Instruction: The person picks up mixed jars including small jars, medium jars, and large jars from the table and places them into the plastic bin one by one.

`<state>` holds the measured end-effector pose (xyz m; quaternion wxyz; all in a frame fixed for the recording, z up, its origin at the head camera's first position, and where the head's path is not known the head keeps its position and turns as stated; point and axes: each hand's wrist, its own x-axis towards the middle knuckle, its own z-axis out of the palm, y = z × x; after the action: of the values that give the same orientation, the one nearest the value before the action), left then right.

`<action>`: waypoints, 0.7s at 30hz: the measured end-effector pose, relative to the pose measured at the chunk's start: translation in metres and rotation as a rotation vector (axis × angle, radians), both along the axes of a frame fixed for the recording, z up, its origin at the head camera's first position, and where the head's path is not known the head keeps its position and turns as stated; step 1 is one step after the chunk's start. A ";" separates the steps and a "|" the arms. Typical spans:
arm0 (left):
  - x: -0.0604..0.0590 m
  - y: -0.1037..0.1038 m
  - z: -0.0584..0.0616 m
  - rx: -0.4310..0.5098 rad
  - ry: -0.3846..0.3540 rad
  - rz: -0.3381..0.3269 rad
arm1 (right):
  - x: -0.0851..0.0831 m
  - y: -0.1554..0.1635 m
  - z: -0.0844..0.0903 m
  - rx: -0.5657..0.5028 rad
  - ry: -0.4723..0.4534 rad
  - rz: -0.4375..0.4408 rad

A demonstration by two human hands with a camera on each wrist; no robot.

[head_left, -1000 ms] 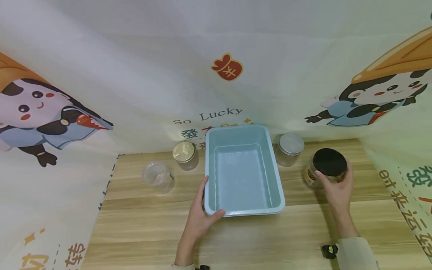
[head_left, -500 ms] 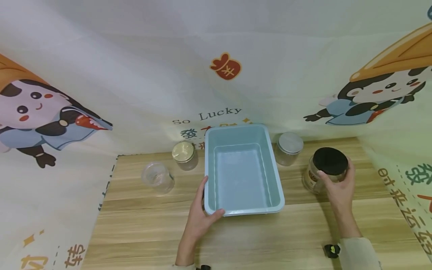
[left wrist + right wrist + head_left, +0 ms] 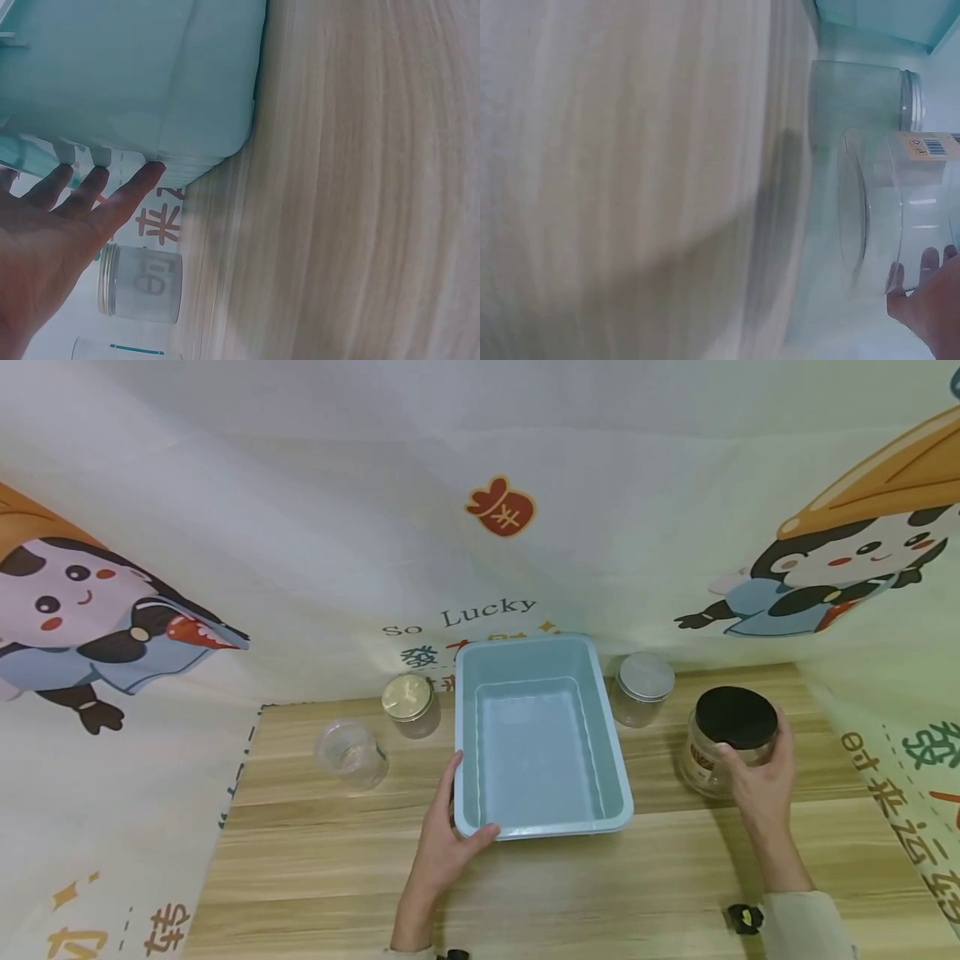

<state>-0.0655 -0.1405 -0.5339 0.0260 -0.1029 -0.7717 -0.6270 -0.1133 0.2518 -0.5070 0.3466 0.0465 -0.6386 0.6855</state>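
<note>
In the head view a light-blue plastic basin [image 3: 536, 760] stands at the middle of the wood-grain table. My left hand [image 3: 442, 852] grips its near left corner, thumb on the front rim and fingers along the left side. The left wrist view shows the left fingertips [image 3: 154, 171] against the basin's outer wall [image 3: 112, 75]. At the right, my right hand [image 3: 765, 785] holds a clear jar [image 3: 705, 768] with a black lid [image 3: 737, 717], thumb and fingers around its upper part. The jar's base [image 3: 855, 217] appears raised off the table in the right wrist view.
A silver-lidded clear jar [image 3: 641, 702] stands right of the basin by the back wall. To its left stand a gold-lidded jar [image 3: 412, 714] and a clear plastic container [image 3: 352, 756] that looks lidless. Printed cloth [image 3: 337, 527] walls in the table [image 3: 322, 877].
My right hand and the black-lidded jar have shifted slightly right and toward me. The left hand and the basin have stayed in place.
</note>
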 end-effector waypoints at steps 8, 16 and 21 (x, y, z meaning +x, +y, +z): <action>0.001 0.001 0.002 0.001 -0.003 0.007 | 0.004 -0.001 0.015 0.165 -0.049 -0.039; 0.003 0.001 0.002 -0.007 -0.009 0.012 | 0.005 -0.003 0.021 0.204 -0.011 -0.035; 0.001 0.001 0.000 -0.002 -0.001 0.008 | 0.003 -0.005 0.030 0.265 0.028 -0.017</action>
<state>-0.0646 -0.1394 -0.5334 0.0279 -0.0994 -0.7729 -0.6261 -0.1100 0.2467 -0.4766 0.3521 0.0963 -0.7189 0.5915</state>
